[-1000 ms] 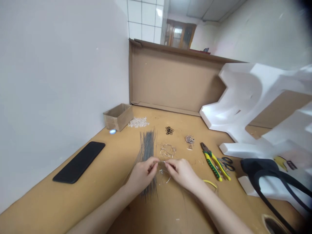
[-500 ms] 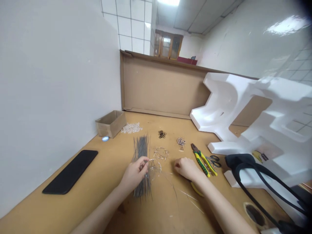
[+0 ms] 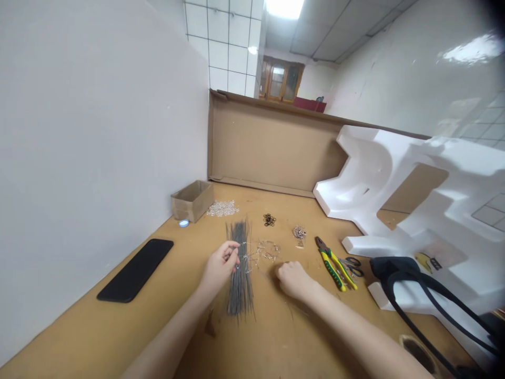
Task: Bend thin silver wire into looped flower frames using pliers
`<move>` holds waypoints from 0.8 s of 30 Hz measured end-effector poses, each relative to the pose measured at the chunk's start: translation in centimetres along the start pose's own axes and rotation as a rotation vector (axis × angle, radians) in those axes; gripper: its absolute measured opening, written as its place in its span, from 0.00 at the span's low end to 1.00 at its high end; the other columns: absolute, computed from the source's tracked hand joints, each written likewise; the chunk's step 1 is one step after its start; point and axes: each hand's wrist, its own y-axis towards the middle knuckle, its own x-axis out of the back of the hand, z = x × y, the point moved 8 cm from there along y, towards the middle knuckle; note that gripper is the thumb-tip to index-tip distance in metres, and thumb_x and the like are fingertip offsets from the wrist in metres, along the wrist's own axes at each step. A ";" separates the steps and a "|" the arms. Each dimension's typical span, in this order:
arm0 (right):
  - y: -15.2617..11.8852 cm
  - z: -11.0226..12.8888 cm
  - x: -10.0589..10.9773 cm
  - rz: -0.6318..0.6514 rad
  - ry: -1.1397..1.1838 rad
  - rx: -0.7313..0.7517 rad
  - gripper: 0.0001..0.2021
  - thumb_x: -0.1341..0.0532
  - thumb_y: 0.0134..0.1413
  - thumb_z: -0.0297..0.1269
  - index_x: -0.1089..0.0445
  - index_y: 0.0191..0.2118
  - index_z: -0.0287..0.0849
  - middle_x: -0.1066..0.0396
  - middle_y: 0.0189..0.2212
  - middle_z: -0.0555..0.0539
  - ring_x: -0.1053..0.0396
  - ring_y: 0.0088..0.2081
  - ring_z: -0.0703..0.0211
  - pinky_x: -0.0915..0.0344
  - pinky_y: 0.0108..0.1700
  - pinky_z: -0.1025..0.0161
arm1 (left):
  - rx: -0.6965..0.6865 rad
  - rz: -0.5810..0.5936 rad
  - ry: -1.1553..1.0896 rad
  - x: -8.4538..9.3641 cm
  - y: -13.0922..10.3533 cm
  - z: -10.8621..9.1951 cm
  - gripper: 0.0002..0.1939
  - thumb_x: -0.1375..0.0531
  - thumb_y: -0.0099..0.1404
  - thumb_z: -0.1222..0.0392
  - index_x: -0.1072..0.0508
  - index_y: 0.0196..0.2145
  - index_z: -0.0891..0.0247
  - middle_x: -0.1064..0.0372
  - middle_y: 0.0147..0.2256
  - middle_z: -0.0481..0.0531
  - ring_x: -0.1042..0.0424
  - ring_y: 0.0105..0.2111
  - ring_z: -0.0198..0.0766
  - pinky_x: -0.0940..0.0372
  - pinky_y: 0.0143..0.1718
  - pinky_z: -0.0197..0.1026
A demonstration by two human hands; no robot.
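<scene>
Pinched together, the thumb and forefinger of my left hand (image 3: pixel 221 263) hold a thin silvery wire piece (image 3: pixel 245 256), with hardly any opening between the tips. My right hand (image 3: pixel 295 280) is curled low over the table (image 3: pixel 256 350), fingers folded inward; I cannot tell whether anything is caught in them.

The wire piece juts rightward from the left fingertips above the bundle of grey wires (image 3: pixel 239 297), and its outline blurs into the strands, so it may be a bent loop rather than one simple length. Just right of it lies a tangle of silvery wire (image 3: pixel 268 250), with black rings (image 3: pixel 269 220) on its far side and green-and-yellow pliers (image 3: pixel 332 270) farther right.

I judge the piece nearly weightless, springy and easily kinked, smooth enough to roll between bare fingertips. I would take it near a firm bend or joint, with light pressure, keeping its fine ends away from the bundle, where they could snag. Squeezing across a loop would likely flatten it.
</scene>
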 end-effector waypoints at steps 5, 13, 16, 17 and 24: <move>0.4 0.7 -0.1 0.007 0.025 -0.023 0.12 0.46 0.44 0.20 0.27 0.33 0.31 0.27 0.34 0.32 0.29 0.39 0.47 0.40 0.37 0.61 | -0.002 -0.006 0.021 0.7 0.6 0.5 0.13 0.48 0.57 0.52 0.35 0.36 0.63 0.36 0.20 0.44 0.38 0.16 0.31 0.43 0.19 0.32; 0.1 -2.3 0.3 0.014 0.373 -0.025 0.06 0.43 0.38 0.27 0.30 0.26 0.38 0.26 0.24 0.45 0.29 0.27 0.58 0.40 0.26 0.67 | 0.003 0.009 0.065 0.9 1.2 1.4 0.13 0.49 0.58 0.52 0.35 0.35 0.63 0.37 0.19 0.43 0.38 0.15 0.31 0.43 0.19 0.32; -0.3 -2.7 -0.6 0.005 0.561 0.006 0.07 0.44 0.41 0.27 0.32 0.30 0.38 0.27 0.23 0.51 0.31 0.23 0.66 0.41 0.24 0.73 | 0.005 0.002 0.080 1.2 1.4 1.7 0.13 0.49 0.58 0.52 0.35 0.35 0.63 0.37 0.19 0.43 0.37 0.16 0.30 0.43 0.19 0.32; -0.3 -2.9 -0.9 -0.008 0.609 0.006 0.07 0.45 0.43 0.27 0.33 0.31 0.38 0.27 0.23 0.51 0.32 0.22 0.67 0.41 0.23 0.73 | 0.007 0.002 0.085 1.3 1.4 1.8 0.13 0.49 0.58 0.52 0.35 0.35 0.63 0.37 0.19 0.44 0.37 0.16 0.31 0.43 0.19 0.32; -0.7 -5.0 -2.6 -0.270 0.689 -0.130 0.07 0.50 0.49 0.30 0.36 0.31 0.39 0.29 0.26 0.49 0.32 0.27 0.64 0.39 0.30 0.70 | -0.007 0.028 0.143 0.6 1.2 2.1 0.14 0.50 0.59 0.51 0.35 0.36 0.61 0.36 0.20 0.44 0.36 0.17 0.32 0.42 0.20 0.33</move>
